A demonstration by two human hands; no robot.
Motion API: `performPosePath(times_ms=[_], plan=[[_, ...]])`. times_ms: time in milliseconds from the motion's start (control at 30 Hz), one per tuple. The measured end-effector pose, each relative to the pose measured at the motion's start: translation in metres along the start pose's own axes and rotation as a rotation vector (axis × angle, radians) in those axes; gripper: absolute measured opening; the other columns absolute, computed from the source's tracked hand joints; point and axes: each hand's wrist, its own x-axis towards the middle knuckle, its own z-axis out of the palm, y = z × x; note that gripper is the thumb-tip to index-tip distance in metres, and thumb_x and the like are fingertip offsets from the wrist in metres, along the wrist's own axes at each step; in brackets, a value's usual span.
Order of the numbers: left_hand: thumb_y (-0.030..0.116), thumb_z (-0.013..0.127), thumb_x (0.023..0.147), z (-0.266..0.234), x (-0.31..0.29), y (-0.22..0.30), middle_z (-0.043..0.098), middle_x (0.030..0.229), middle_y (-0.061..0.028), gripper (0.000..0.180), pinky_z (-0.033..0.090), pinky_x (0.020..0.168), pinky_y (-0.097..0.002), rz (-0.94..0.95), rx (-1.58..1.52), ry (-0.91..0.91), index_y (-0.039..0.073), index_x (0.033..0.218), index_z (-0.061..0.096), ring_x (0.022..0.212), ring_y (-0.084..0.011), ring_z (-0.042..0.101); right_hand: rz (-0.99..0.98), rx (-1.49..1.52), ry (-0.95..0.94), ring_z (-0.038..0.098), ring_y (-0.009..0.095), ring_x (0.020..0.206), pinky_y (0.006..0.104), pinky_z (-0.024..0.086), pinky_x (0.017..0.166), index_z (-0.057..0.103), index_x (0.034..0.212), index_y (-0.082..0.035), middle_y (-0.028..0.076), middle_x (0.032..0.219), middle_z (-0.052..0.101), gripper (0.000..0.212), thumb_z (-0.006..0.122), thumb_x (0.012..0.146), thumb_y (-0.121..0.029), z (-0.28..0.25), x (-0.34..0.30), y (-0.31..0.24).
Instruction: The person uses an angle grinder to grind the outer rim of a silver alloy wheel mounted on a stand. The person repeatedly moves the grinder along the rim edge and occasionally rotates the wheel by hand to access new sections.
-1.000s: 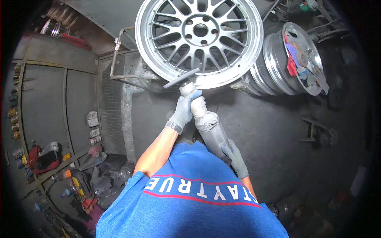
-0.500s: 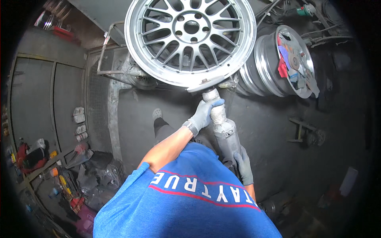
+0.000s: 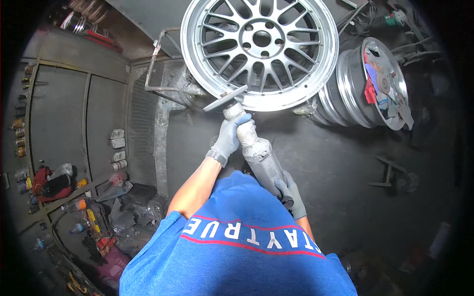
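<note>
My left hand point(image 3: 230, 137), in a grey glove, is wrapped round the pale, taped neck of a grey angle polisher point(image 3: 261, 160). Farther back on the body, my gloved right hand point(image 3: 291, 194) grips the rear of the tool near its handle. A flat, light disc point(image 3: 225, 98) sits tilted on the polisher's head, at the lower left edge of a silver multi-spoke wheel rim point(image 3: 269, 102). Whether the disc touches the rim I cannot tell. The rim faces up, with a bright lip and bolt holes round its centre.
More wheel rims point(image 3: 351, 81) lie on their sides at the right, with gloves and cloths point(image 3: 384, 84) on one. A bent metal frame point(image 3: 163, 89) stands left of the wheel. Bags and bottles clutter the lower left. A small metal stand point(image 3: 392, 172) is on the floor at right.
The polisher and both hands have swung left, so the disc has moved from the rim's bottom edge to its lower left and tilted more steeply. The whole view has shifted somewhat.
</note>
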Motion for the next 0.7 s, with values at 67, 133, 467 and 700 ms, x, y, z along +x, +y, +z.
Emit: performPosePath(times_ms=[67, 133, 467, 700], plan=[[0.012, 0.080, 0.099, 0.001, -0.002, 0.005, 0.077, 0.097, -0.0143, 0.018, 0.067, 0.078, -0.0439, -0.016, 0.024, 0.024, 0.006, 0.110, 0.067, 0.084, -0.0286, 0.078, 0.003, 0.012, -0.012, 0.060, 0.029, 0.142, 0.0399, 0.045, 0.120, 0.051, 0.161, 0.005, 0.022, 0.152, 0.064, 0.070, 0.073, 0.105, -0.031, 0.000, 0.003, 0.001], [0.013, 0.081, 0.099, 0.004, -0.003, 0.003, 0.077, 0.096, -0.0138, 0.018, 0.067, 0.078, -0.0436, -0.028, 0.036, 0.047, 0.006, 0.110, 0.067, 0.083, -0.0282, 0.078, 0.004, 0.020, -0.025, 0.060, 0.028, 0.141, 0.0397, 0.045, 0.120, 0.051, 0.161, 0.005, 0.021, 0.152, 0.064, 0.068, 0.072, 0.106, -0.029, -0.004, 0.001, 0.000], [0.012, 0.086, 0.095, 0.075, 0.030, -0.080, 0.075, 0.090, -0.0106, 0.021, 0.063, 0.069, -0.0397, -0.151, 0.134, 0.028, 0.008, 0.108, 0.070, 0.076, -0.0241, 0.075, 0.031, 0.101, 0.187, 0.060, 0.026, 0.139, 0.0378, 0.043, 0.120, 0.056, 0.158, 0.006, 0.020, 0.152, 0.065, 0.065, 0.067, 0.109, -0.036, -0.059, -0.048, 0.034], [0.015, 0.087, 0.095, 0.094, 0.041, -0.085, 0.074, 0.085, -0.0086, 0.024, 0.062, 0.064, -0.0373, -0.177, 0.124, -0.087, 0.011, 0.110, 0.070, 0.070, -0.0219, 0.073, 0.020, 0.109, 0.293, 0.060, 0.027, 0.139, 0.0381, 0.043, 0.120, 0.054, 0.158, 0.006, 0.020, 0.151, 0.065, 0.065, 0.065, 0.112, -0.038, -0.038, -0.065, 0.019]])
